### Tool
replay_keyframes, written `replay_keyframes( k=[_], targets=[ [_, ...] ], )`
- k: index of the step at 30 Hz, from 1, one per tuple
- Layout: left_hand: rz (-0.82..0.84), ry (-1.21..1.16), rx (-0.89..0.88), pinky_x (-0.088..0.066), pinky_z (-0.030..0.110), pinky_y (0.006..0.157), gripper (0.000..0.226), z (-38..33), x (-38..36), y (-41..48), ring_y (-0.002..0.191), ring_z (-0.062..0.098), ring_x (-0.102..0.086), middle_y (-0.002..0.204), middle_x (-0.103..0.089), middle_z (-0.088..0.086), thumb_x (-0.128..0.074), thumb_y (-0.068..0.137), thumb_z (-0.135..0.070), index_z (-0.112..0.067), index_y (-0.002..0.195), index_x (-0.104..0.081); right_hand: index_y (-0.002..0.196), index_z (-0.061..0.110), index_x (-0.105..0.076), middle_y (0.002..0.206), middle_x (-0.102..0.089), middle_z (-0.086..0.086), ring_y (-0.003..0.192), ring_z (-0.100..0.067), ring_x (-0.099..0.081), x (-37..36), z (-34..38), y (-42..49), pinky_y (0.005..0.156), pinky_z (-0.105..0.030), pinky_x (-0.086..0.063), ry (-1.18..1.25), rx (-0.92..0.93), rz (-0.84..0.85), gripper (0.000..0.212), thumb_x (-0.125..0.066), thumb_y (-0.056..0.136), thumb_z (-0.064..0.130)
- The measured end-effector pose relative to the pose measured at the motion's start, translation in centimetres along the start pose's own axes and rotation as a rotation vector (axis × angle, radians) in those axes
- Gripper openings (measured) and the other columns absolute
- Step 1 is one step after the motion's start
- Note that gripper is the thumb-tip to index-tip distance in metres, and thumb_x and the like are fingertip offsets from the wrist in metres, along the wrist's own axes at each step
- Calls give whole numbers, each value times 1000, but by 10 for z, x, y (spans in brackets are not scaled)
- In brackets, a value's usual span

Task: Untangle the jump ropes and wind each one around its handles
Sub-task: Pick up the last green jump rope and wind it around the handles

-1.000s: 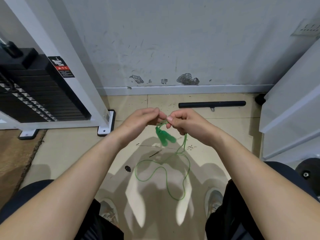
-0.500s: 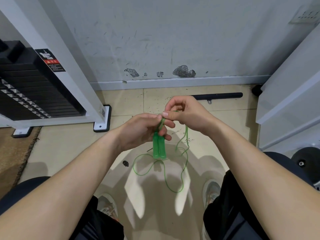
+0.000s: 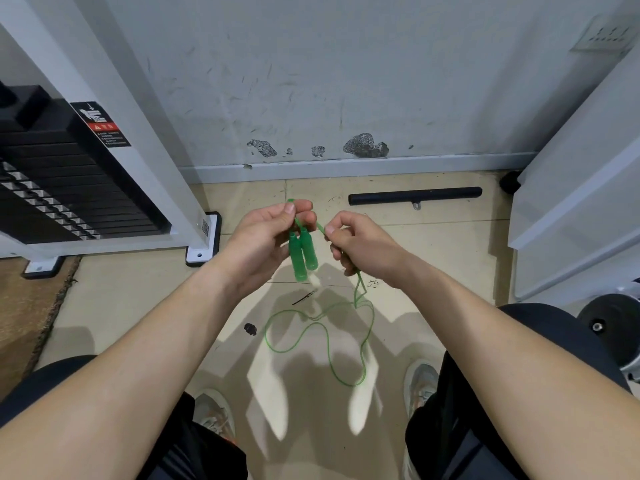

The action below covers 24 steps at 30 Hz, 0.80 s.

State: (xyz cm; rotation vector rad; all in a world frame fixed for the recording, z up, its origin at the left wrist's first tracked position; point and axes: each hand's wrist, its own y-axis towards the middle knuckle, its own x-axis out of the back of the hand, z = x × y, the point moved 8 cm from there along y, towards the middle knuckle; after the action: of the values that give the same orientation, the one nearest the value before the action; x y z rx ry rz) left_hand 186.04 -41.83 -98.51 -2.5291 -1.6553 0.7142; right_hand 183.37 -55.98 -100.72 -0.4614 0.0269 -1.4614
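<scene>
Sitting facing a scuffed grey wall [image 3: 346,81] and looking down along both bare forearms, reaching forward over a tiled floor [image 3: 433,258]. Pinching with the left hand [image 3: 263,237] the green jump rope cord [image 3: 357,289] right above the tops of the two translucent green handles [image 3: 303,252], pressing the thumb tip against curled fingertips and leaving a short bend of cord showing above the thumb. Dangling the handles from that pinch, side by side and touching, roughly upright in front of the left palm and well above the floor. Pinching with the right hand [image 3: 363,247] another stretch of the same cord between thumb and forefinger, just beside the handle tops, curling the remaining fingers round the cord and letting it out below the fist. Trailing the rest of the cord down to the floor in loose open loops between the two shoes [image 3: 420,382], not yet winding any of it round the handles. Flanking all this on the left, a black weight stack [image 3: 52,188] inside a white machine frame [image 3: 138,133] bearing a warning sticker [image 3: 104,124], with a brown mat [image 3: 27,306] beside its feet. Lying ahead near the skirting, a black bar attachment [image 3: 415,195]. Standing on the right, a white panel [image 3: 588,202] and, nearer, a black weight plate [image 3: 609,327].
</scene>
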Motion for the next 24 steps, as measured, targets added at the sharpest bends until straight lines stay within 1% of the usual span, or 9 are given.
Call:
replay_keyframes(
  k=[3,5,7,9,12,16,18,21,24],
  targets=[
    [-109,141,-44,-50,27,84,20,0,13,2,93,9,-69,100,-77,-3,-50,104,-17,-13,114,-66,92,23,-61,69,-62,4,48,-12,-45,-5,9,-4,48,-25,-43,-59,49,-22,10,-55,100,26],
    [-149,217,-85,-50,21,84,22,0,16,1,96,5,-70,106,-77,-3,-52,103,-17,-11,120,-65,97,21,-64,69,-64,4,48,-12,-45,-8,14,-7,47,-24,-41,-37,67,-18,8,-57,99,24],
    [-167,235,-116,-51,18,84,22,1,16,0,99,6,-71,108,-77,-2,-52,103,-16,-11,121,-64,103,15,-67,71,-65,2,50,-13,-46,-10,16,-9,50,-26,-42,45,61,4,11,-58,99,19],
    [-190,226,-136,-53,21,85,20,3,14,-2,99,11,-72,111,-76,-1,-51,104,-15,-13,118,-65,109,8,-68,75,-65,-1,53,-14,-48,-13,17,-11,53,-28,-46,146,51,36,15,-57,99,14],
    [-222,228,-148,-55,23,82,19,7,10,-2,93,12,-72,115,-74,0,-51,104,-15,-15,117,-65,112,1,-68,79,-65,-2,54,-13,-51,-18,16,-12,55,-29,-50,229,48,66,20,-56,101,12],
    [-191,168,-83,-57,26,74,30,13,-1,0,71,14,-62,123,-70,-2,-42,108,-22,-11,130,-59,112,-1,-66,81,-66,-4,54,-14,-53,-18,9,-9,58,-31,-50,279,17,37,20,-57,101,12],
    [-162,67,-29,-57,29,80,32,12,-4,2,83,17,-66,128,-68,1,-39,108,-19,-8,134,-56,113,0,-66,80,-67,-3,55,-15,-54,-14,7,-6,59,-31,-50,293,6,17,20,-58,100,13],
    [-93,-21,36,-55,33,92,36,9,-7,4,113,21,-67,134,-65,5,-38,106,-6,-6,139,-51,113,2,-66,79,-67,-2,57,-14,-54,-8,6,-5,59,-30,-50,318,-3,3,19,-59,99,13],
    [-45,-18,57,-55,34,95,39,6,-8,5,122,23,-63,137,-63,4,-37,105,-1,-6,142,-49,113,2,-66,79,-66,-3,57,-14,-53,-8,6,-6,57,-29,-50,331,-7,12,19,-59,99,13]
  ],
)
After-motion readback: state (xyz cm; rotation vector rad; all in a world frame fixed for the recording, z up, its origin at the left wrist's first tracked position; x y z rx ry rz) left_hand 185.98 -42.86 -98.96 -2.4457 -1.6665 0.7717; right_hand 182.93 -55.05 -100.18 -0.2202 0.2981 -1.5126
